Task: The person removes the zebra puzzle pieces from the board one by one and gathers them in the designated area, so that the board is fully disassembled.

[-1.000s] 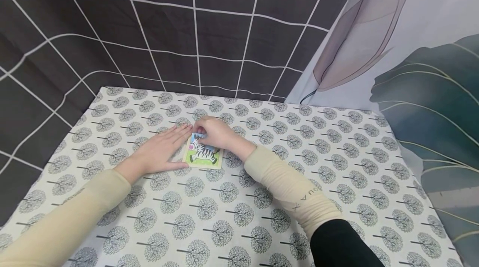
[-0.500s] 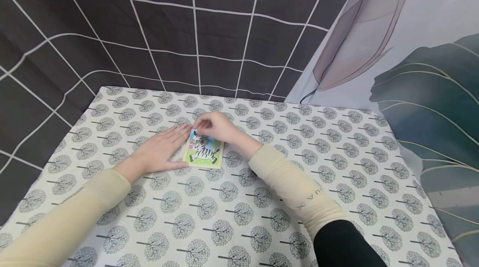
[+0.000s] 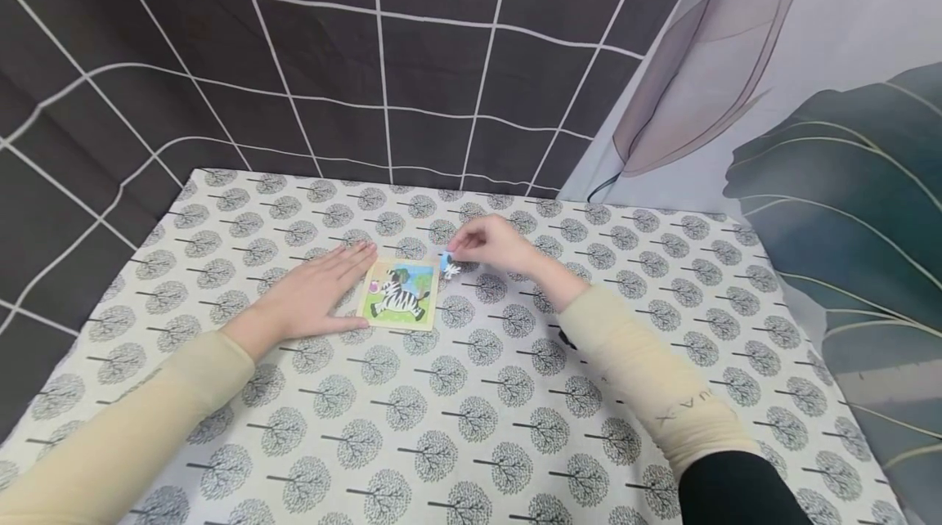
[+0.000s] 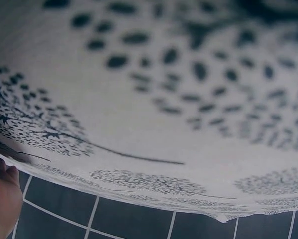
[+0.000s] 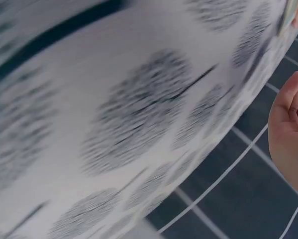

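Tree-print cloth; R hand pinches 1 puzzle pc, prob. light, stiff: hold edges. L hand straight-fingered by board.

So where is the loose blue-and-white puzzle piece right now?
In the head view, the blue-and-white puzzle piece is pinched in the person's right hand, beside the upper right corner of the zebra puzzle.
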Tool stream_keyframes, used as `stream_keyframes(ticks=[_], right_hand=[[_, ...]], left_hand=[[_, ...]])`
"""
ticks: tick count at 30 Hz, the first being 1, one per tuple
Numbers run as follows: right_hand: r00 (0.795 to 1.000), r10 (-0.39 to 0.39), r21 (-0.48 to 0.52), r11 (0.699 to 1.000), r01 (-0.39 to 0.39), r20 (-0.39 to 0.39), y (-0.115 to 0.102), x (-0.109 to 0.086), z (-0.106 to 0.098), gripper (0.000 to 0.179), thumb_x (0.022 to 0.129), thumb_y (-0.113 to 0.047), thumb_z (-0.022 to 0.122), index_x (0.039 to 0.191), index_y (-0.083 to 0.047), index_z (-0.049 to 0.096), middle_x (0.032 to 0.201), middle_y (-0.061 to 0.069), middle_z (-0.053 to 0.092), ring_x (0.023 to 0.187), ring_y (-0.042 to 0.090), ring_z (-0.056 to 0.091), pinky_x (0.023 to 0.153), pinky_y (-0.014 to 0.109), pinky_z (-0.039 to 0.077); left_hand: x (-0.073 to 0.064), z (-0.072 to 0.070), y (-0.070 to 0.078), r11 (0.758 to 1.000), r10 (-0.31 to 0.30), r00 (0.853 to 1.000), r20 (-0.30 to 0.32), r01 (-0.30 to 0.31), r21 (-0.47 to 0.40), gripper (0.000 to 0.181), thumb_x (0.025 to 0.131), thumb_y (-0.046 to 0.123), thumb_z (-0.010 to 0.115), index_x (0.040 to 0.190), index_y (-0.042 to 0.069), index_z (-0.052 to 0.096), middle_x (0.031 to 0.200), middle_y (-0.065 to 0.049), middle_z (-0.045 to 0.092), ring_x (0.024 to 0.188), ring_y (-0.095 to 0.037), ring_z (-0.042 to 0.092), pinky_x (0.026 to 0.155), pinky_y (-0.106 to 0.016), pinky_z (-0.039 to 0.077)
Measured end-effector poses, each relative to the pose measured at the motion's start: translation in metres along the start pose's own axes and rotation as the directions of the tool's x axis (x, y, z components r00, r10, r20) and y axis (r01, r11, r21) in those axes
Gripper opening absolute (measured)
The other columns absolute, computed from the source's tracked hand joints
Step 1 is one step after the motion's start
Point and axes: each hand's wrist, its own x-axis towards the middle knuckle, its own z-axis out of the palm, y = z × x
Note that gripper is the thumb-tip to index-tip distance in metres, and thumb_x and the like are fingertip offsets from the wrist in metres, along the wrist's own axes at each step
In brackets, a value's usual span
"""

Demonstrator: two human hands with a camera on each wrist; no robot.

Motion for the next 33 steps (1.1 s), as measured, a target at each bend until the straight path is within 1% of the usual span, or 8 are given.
stream_keyframes(ticks=[5, 9, 13, 17, 22, 24, 28, 33], right_hand=[[0.998, 0.056, 0.019, 0.998, -0.056, 0.010, 0.014, -0.012, -0.008, 0.016, 0.095, 0.002, 0.072, 0.110, 0.007, 0.075, 0.101, 0.021, 0.078, 0.074, 0.011, 0.070, 0.070, 0.022, 0.064], [0.999, 0.043, -0.018, 0.999, -0.043, 0.008, 0.024, -0.016, -0.008, 0.015, 0.094, 0.003, 0.074, 0.108, 0.007, 0.076, 0.102, 0.022, 0.079, 0.083, 0.016, 0.073, 0.081, 0.023, 0.064], [1.000, 0.021, -0.074, 0.997, -0.021, 0.007, 0.031, -0.017, -0.007, 0.014, 0.093, 0.001, 0.075, 0.107, 0.004, 0.077, 0.106, 0.019, 0.079, 0.095, 0.024, 0.075, 0.093, 0.030, 0.064], [1.000, 0.011, -0.116, 0.993, -0.011, -0.007, 0.032, -0.017, -0.007, 0.015, 0.093, -0.001, 0.077, 0.108, 0.001, 0.078, 0.107, 0.017, 0.079, 0.098, 0.026, 0.074, 0.096, 0.034, 0.064], [0.999, 0.008, -0.146, 0.989, -0.014, -0.041, 0.027, -0.012, -0.008, 0.017, 0.093, -0.005, 0.078, 0.109, -0.002, 0.078, 0.107, 0.014, 0.079, 0.097, 0.023, 0.074, 0.094, 0.032, 0.064], [0.999, 0.004, -0.143, 0.990, -0.009, -0.034, 0.022, -0.008, -0.007, 0.018, 0.093, -0.006, 0.078, 0.111, -0.002, 0.078, 0.106, 0.014, 0.079, 0.094, 0.022, 0.074, 0.091, 0.031, 0.065], [0.999, -0.051, -0.163, 0.985, 0.052, 0.014, 0.010, 0.003, -0.001, 0.018, 0.093, -0.005, 0.077, 0.111, -0.001, 0.077, 0.105, 0.015, 0.079, 0.094, 0.023, 0.075, 0.091, 0.030, 0.065], [0.989, -0.110, -0.161, 0.979, 0.125, 0.096, -0.005, 0.019, 0.015, 0.020, 0.091, -0.001, 0.077, 0.111, 0.001, 0.077, 0.107, 0.016, 0.079, 0.099, 0.024, 0.075, 0.093, 0.027, 0.064]], left_hand=[[0.000, -0.001, 0.001, 1.000, -0.002, 1.000, -0.002, 0.002, -0.001, 0.104, 0.100, 0.070, 0.054, 0.168, 0.000, 0.020, 0.178, -0.017, 0.017, 0.165, -0.038, 0.021, 0.136, -0.052, 0.021], [0.000, -0.001, 0.001, 1.000, -0.004, 1.000, 0.005, 0.004, -0.003, 0.104, 0.100, 0.070, 0.054, 0.169, 0.000, 0.019, 0.178, -0.016, 0.016, 0.165, -0.037, 0.020, 0.136, -0.051, 0.020], [-0.001, 0.000, 0.000, 1.000, -0.001, 1.000, -0.011, 0.001, -0.009, 0.104, 0.099, 0.071, 0.055, 0.168, 0.001, 0.020, 0.178, -0.017, 0.018, 0.164, -0.038, 0.022, 0.136, -0.053, 0.022], [-0.001, 0.000, 0.000, 1.000, 0.009, 1.000, -0.026, -0.009, -0.010, 0.104, 0.099, 0.070, 0.055, 0.168, 0.000, 0.021, 0.177, -0.018, 0.020, 0.164, -0.039, 0.024, 0.135, -0.054, 0.024], [0.000, -0.001, 0.000, 1.000, 0.013, 1.000, -0.018, -0.013, -0.006, 0.105, 0.099, 0.070, 0.055, 0.168, 0.000, 0.020, 0.177, -0.017, 0.019, 0.164, -0.038, 0.023, 0.136, -0.053, 0.023], [0.000, -0.002, -0.001, 1.000, 0.013, 1.000, -0.014, -0.013, -0.005, 0.105, 0.099, 0.070, 0.056, 0.168, 0.000, 0.020, 0.177, -0.017, 0.019, 0.164, -0.038, 0.022, 0.136, -0.052, 0.022], [0.000, -0.003, -0.001, 1.000, 0.012, 1.000, -0.013, -0.012, -0.007, 0.105, 0.099, 0.069, 0.057, 0.168, 0.000, 0.020, 0.177, -0.017, 0.019, 0.165, -0.038, 0.022, 0.136, -0.052, 0.022], [0.000, -0.003, 0.000, 1.000, 0.008, 1.000, -0.001, -0.008, -0.011, 0.105, 0.099, 0.070, 0.056, 0.168, 0.000, 0.019, 0.178, -0.017, 0.017, 0.165, -0.037, 0.020, 0.136, -0.051, 0.021]])
